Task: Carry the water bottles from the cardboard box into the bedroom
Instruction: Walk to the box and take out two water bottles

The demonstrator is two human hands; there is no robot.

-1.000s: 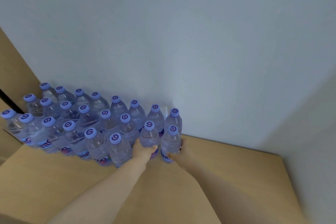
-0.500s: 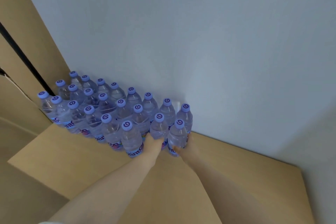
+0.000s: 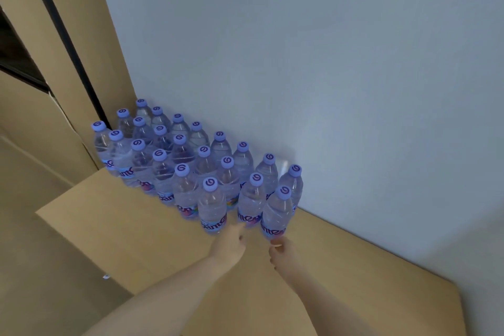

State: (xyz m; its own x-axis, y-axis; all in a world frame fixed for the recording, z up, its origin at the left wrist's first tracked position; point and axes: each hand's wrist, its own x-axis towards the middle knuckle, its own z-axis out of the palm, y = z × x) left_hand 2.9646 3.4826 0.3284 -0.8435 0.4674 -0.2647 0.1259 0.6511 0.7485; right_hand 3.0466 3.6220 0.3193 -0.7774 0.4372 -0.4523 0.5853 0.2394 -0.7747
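Several clear water bottles (image 3: 185, 172) with purple caps stand upright in rows on a light wooden surface (image 3: 152, 237), against a pale wall. The two at the right front are one bottle (image 3: 252, 202) and its neighbour (image 3: 276, 213). My left hand (image 3: 230, 243) lies just in front of the first, its fingertips at or near the base, holding nothing. Just below the neighbour's base, my right hand (image 3: 283, 252) has loosely curled fingers and is empty. No cardboard box is in view.
The wooden surface ends at a front-left corner (image 3: 38, 213) and drops to a lower wooden level (image 3: 41, 281). Tall wooden panels (image 3: 71, 35) with a dark gap stand at the left. The wall (image 3: 327, 90) closes the far side.
Both hands have let go of the two right front bottles and drawn back toward me. The bottles stay standing. The view has pulled back and the rows appear further right.
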